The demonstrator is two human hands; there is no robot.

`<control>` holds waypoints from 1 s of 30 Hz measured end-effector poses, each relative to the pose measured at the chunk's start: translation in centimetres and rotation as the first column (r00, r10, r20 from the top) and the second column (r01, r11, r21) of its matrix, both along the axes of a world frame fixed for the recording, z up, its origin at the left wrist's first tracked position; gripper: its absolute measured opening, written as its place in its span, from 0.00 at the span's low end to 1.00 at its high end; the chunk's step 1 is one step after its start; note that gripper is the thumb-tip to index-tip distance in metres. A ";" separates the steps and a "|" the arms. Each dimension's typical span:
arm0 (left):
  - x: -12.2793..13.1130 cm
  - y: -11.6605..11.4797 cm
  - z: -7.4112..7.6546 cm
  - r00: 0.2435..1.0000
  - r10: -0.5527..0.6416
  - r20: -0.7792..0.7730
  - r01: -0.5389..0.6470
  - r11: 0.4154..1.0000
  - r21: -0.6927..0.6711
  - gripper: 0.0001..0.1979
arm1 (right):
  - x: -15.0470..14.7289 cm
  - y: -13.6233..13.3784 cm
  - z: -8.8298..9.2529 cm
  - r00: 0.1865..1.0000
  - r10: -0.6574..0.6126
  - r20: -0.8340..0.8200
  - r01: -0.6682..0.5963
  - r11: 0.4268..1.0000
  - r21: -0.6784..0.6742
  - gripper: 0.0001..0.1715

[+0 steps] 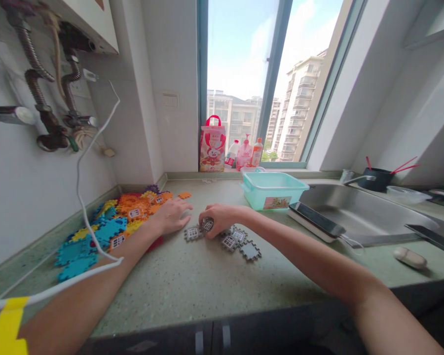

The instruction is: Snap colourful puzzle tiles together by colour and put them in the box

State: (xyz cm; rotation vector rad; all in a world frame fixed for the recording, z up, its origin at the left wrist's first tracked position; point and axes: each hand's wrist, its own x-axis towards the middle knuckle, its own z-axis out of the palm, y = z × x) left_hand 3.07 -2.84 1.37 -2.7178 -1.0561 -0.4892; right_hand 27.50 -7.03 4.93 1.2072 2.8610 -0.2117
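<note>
My right hand pinches a grey interlocking tile with a white window lattice, tilted up off the counter. Beside it lies another grey window tile, close to or touching the held one. Several more grey tiles lie to the right of my fingers, and a plain pale-centred tile is nearest the front. My left hand rests with fingers apart at the edge of a pile of orange tiles, holding nothing visible. Turquoise tiles and yellow ones are heaped further left.
A mint-green plastic basin stands at the back, by the steel sink. A phone leans on a white block near the sink edge. A white cable hangs across the left side. Bottles and a pink bag line the windowsill.
</note>
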 end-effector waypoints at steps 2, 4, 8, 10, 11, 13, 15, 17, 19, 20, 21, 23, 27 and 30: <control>-0.3 0.1 0.1 1.000 0.022 0.002 -0.022 1.000 0.015 0.15 | 0.0 0.6 0.4 1.000 -0.011 0.027 0.012 0.999 -0.039 0.37; -0.5 0.3 0.2 0.999 0.047 0.005 -0.048 0.998 0.039 0.16 | 0.4 1.0 0.6 1.000 -0.028 0.002 0.028 0.997 -0.076 0.40; -0.7 0.5 0.5 0.997 0.071 0.029 -0.074 0.992 0.099 0.16 | 2.2 1.4 0.8 0.995 -0.045 -0.087 0.030 0.987 -0.160 0.39; -0.4 0.2 0.8 0.997 0.052 0.050 -0.058 0.990 0.130 0.15 | 2.8 1.4 0.8 0.996 -0.026 -0.091 0.010 0.983 -0.181 0.38; -0.2 -0.1 1.1 0.998 0.030 0.061 -0.039 0.988 0.148 0.15 | 2.9 1.4 0.8 0.997 -0.016 -0.081 0.001 0.985 -0.174 0.39; 0.7 -1.3 1.7 0.996 -0.042 0.075 0.027 0.981 0.191 0.15 | 2.7 1.5 0.5 0.999 -0.001 -0.043 -0.005 0.992 -0.123 0.38; 1.9 -3.0 2.5 0.988 -0.136 0.071 0.116 0.965 0.236 0.16 | 2.2 1.6 0.1 1.000 -0.001 0.005 0.002 0.999 -0.041 0.37; 3.4 -4.9 3.2 0.973 -0.221 0.070 0.195 0.944 0.268 0.15 | 1.8 1.6 -0.5 0.999 -0.009 0.041 0.008 0.999 0.039 0.39; 4.5 -6.1 3.5 0.958 -0.270 0.093 0.233 0.928 0.291 0.13 | 1.5 1.6 -1.0 0.999 -0.019 0.049 0.014 0.995 0.099 0.40; 4.9 -6.4 3.4 0.954 -0.279 0.108 0.237 0.925 0.297 0.12 | 1.5 1.6 -1.1 0.999 -0.025 0.044 0.020 0.993 0.119 0.40; 5.1 -6.4 3.3 0.952 -0.281 0.119 0.236 0.925 0.297 0.11 | 1.6 1.6 -1.3 0.999 -0.030 0.036 0.025 0.991 0.132 0.38; 4.8 -5.7 2.8 0.953 -0.265 0.144 0.216 0.933 0.288 0.10 | 1.9 1.5 -1.3 0.999 -0.041 0.014 0.038 0.990 0.134 0.32; 3.3 -3.5 1.7 0.957 -0.171 0.234 0.113 0.964 0.243 0.11 | 2.5 1.5 -1.4 0.999 -0.044 -0.033 0.047 0.994 0.101 0.21; 2.5 -2.6 1.3 0.955 -0.104 0.278 0.054 0.982 0.180 0.13 | 2.6 1.8 -1.8 0.997 -0.043 -0.060 0.049 0.994 0.095 0.15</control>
